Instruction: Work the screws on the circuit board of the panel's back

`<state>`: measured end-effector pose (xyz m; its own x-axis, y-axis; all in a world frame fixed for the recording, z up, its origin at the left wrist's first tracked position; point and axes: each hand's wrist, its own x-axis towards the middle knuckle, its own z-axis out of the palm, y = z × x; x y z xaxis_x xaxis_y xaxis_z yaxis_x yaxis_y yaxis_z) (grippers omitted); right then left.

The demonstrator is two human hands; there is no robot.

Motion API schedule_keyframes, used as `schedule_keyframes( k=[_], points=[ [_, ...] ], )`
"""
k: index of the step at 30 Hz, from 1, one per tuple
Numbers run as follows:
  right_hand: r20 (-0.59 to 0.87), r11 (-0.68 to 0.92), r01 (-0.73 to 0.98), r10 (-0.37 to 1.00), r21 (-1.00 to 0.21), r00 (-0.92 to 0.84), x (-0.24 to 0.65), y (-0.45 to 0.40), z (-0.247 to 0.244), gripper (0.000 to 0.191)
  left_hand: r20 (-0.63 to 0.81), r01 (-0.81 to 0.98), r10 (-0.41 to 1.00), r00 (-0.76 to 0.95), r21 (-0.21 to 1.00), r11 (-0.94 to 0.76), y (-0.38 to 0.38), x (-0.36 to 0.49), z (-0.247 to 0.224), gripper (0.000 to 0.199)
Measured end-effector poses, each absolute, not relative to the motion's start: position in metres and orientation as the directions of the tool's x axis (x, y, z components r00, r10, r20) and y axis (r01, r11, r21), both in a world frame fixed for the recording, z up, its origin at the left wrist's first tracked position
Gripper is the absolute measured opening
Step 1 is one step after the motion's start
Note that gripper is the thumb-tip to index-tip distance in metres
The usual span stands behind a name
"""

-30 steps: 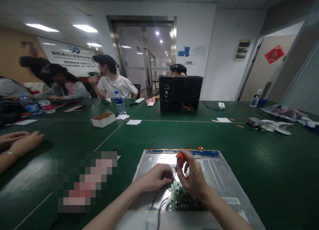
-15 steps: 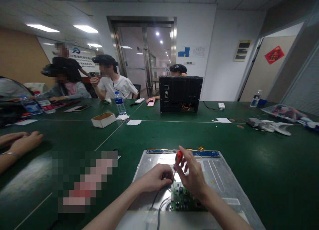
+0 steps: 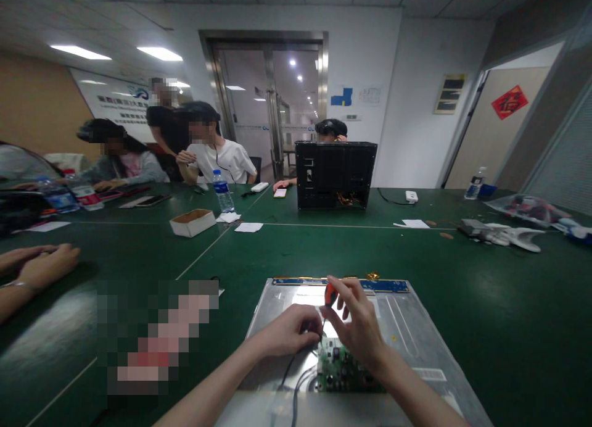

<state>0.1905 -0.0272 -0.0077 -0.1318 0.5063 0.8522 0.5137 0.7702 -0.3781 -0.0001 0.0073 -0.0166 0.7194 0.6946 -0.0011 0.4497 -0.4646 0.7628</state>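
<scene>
My right hand [image 3: 361, 322] grips a screwdriver [image 3: 330, 294] by its red and black handle, with the thin shaft pointing down. The shaft's lower end meets the edge of a green circuit board [image 3: 340, 368]. Beside that end, my left hand [image 3: 287, 328] is closed with its fingertips pinched; what they hold, if anything, is hidden. Dark cables [image 3: 298, 387] run below my left hand. The board lies on a flat silvery metal panel [image 3: 416, 331], which has a blue strip board [image 3: 391, 286] along its far edge.
A black metal case [image 3: 336, 174] stands across the green table [image 3: 259, 257]. Left of it are a small open box [image 3: 192, 222] and a water bottle [image 3: 222, 191]. Another person's hands [image 3: 44, 263] rest at the left. Metal and white parts [image 3: 499, 234] lie at the right.
My right-hand fingers have shifted slightly down around the screwdriver handle. My left hand stays in place. In the background, a standing person has moved to the right.
</scene>
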Motion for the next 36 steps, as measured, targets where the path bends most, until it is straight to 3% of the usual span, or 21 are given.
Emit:
schedule_keyframes(
  k=[5,17,25,36],
  points=[
    [0.852,0.777,0.495,0.508,-0.389,-0.128,0.1884,-0.0297,-0.0071,0.063,-0.007,0.462,0.689,0.724,0.747,-0.478,0.0078,-0.0008,-0.0187,0.013],
    [0.855,0.776,0.499,0.504,-0.386,-0.123,0.1882,-0.0288,-0.0084,0.057,-0.019,0.485,0.703,0.711,0.738,-0.470,0.0067,-0.0003,-0.0164,0.011],
    [0.849,0.768,0.494,0.518,-0.407,-0.104,0.1872,-0.0306,-0.0085,0.065,-0.012,0.470,0.691,0.723,0.742,-0.479,0.0080,-0.0003,-0.0192,0.013],
    [0.865,0.790,0.481,0.488,-0.381,-0.117,0.1896,-0.0262,-0.0100,0.052,-0.008,0.458,0.697,0.717,0.759,-0.463,0.0049,0.0006,-0.0145,0.009]
  ],
)
